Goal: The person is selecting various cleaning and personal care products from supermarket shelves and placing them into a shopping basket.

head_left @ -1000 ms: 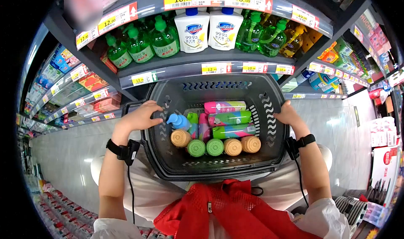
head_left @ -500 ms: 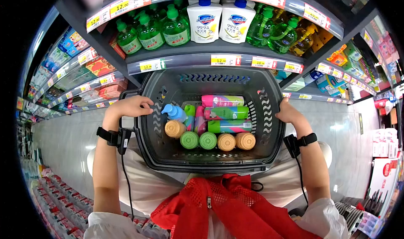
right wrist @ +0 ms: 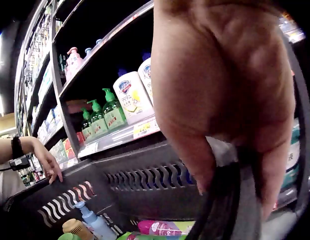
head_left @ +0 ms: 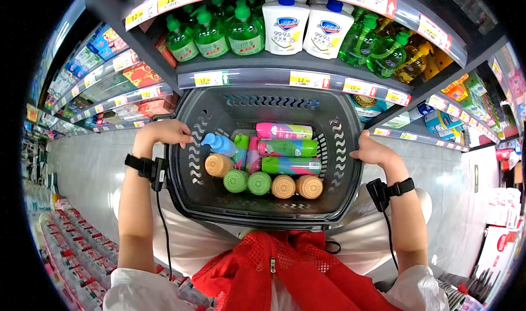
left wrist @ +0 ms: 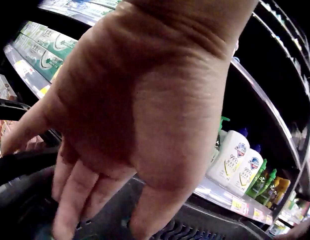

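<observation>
Evidently, both hands are kept at the two short sides of the black basket [head_left: 274,116], which is in front of the person, between the legs and close against the shelf [head_left: 255,64]. The right hand [head_left: 375,148] grips the right rim: its thumb and fingers are on opposite sides of it, probably because such a hold keeps that side steady. The left hand [head_left: 170,132] reaches over the left rim with its fingers loosely extended, not closed around anything; whether it carries any weight, I cannot tell.

Inside the basket, three spray cans [head_left: 287,147] lie on their sides, one beside the other, perhaps because they are long and cannot roll much this way. To their left are two slimmer colourful containers [head_left: 253,155], and next to these a blue pump bottle [head_left: 222,144], leaning toward the left wall. Along the near side, three tan lids [head_left: 283,186] and two green lids [head_left: 235,181] face upward, so their containers seem to stand upright, which would save room.

On the shelf, green pump bottles [head_left: 246,32] and two white bottles [head_left: 285,26] stand with labels to the front, likely for easy reading above the price tags [head_left: 309,80].
</observation>
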Tool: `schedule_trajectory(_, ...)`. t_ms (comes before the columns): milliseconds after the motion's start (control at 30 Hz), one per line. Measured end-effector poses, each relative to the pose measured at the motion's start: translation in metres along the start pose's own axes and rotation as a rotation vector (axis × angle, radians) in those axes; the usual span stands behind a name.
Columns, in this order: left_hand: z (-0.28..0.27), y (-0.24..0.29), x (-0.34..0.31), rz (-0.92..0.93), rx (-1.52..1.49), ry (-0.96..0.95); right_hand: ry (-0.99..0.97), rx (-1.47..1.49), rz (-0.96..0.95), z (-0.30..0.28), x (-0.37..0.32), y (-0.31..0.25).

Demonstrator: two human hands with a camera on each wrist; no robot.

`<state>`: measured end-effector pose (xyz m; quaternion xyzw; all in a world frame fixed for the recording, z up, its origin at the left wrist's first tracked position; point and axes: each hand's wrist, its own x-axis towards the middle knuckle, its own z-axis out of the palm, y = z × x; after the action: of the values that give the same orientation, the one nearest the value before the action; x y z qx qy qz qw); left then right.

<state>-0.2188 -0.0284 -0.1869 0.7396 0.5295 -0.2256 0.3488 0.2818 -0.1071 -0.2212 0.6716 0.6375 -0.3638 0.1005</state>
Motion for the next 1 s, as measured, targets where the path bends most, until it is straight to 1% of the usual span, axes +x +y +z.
schedule_trajectory(67, -0.012, 0.017, -0.001, -0.195, 0.003, -0.164, -0.045, 0.127, -0.018, -0.003, -0.003, -0.014)
schedule_trajectory(133, -0.011, 0.026, 0.005, -0.276, -0.207, -0.106, -0.045, 0.156, -0.019, 0.000, 0.006, -0.014)
schedule_trajectory(167, -0.011, 0.032, 0.006, -0.295, -0.131, -0.147, -0.019, 0.137, -0.006, 0.001, 0.008, -0.011)
schedule_trajectory(200, -0.010, 0.039, 0.004, -0.330, -0.052, -0.115, 0.006, 0.118, 0.013, 0.001, 0.006, -0.016)
schedule_trajectory(233, -0.012, 0.037, 0.008, -0.283, 0.038, -0.099, -0.016, 0.152, 0.074, -0.005, -0.003, -0.025)
schedule_trajectory(267, -0.008, 0.033, 0.013, -0.237, 0.116, -0.091, -0.036, 0.139, 0.082, -0.003, -0.003, -0.023)
schedule_trajectory(300, 0.000, 0.025, 0.015, -0.239, 0.099, -0.104, -0.029, 0.113, 0.034, -0.005, 0.000, -0.019)
schedule_trajectory(333, 0.005, 0.015, 0.018, -0.134, 0.138, 0.062, -0.016, 0.096, -0.018, -0.006, 0.004, -0.015)
schedule_trajectory(367, 0.009, 0.008, 0.020, -0.028, 0.182, 0.227, 0.015, 0.097, 0.007, -0.002, 0.008, -0.009)
schedule_trajectory(400, 0.011, 0.004, 0.019, -0.033, 0.179, 0.213, 0.001, 0.100, 0.008, -0.002, 0.010, -0.007)
schedule_trajectory(467, 0.011, 0.003, 0.015, -0.033, 0.141, 0.329, -0.027, 0.236, 0.003, -0.008, 0.009, -0.011)
schedule_trajectory(500, 0.011, 0.001, 0.016, -0.067, 0.144, 0.325, -0.037, 0.294, 0.032, -0.011, 0.008, -0.018)
schedule_trajectory(533, 0.010, 0.002, 0.017, -0.070, 0.138, 0.311, -0.017, 0.278, -0.044, -0.007, 0.015, -0.010)
schedule_trajectory(600, 0.009, 0.008, 0.018, -0.072, 0.158, 0.438, -0.004, 0.277, 0.040, -0.012, 0.012, -0.019)
schedule_trajectory(633, 0.010, 0.009, 0.019, -0.061, 0.158, 0.427, -0.007, 0.282, 0.054, -0.009, 0.015, -0.017)
schedule_trajectory(700, 0.014, 0.010, 0.021, -0.043, 0.272, 0.486, 0.055, 0.210, 0.078, -0.006, 0.022, -0.008)
schedule_trajectory(733, 0.016, 0.009, 0.021, -0.027, 0.271, 0.479, 0.056, 0.212, 0.095, -0.005, 0.023, -0.006)
schedule_trajectory(800, 0.015, 0.006, 0.021, 0.037, 0.285, 0.427, 0.138, 0.136, 0.092, -0.001, 0.024, -0.007)
schedule_trajectory(833, 0.012, 0.005, 0.022, 0.032, 0.306, 0.352, 0.155, 0.158, 0.107, -0.001, 0.024, -0.009)
schedule_trajectory(867, 0.010, 0.001, 0.023, 0.044, 0.314, 0.351, 0.162, 0.166, 0.116, 0.001, 0.024, -0.012)
schedule_trajectory(933, 0.010, -0.004, 0.026, 0.120, 0.243, 0.332, 0.222, 0.091, 0.172, 0.003, 0.023, -0.016)
schedule_trajectory(967, 0.010, -0.005, 0.027, 0.134, 0.248, 0.334, 0.236, 0.058, 0.224, 0.003, 0.022, -0.020)
schedule_trajectory(1000, 0.010, -0.006, 0.027, 0.153, 0.253, 0.333, 0.246, 0.061, 0.234, 0.003, 0.023, -0.021)
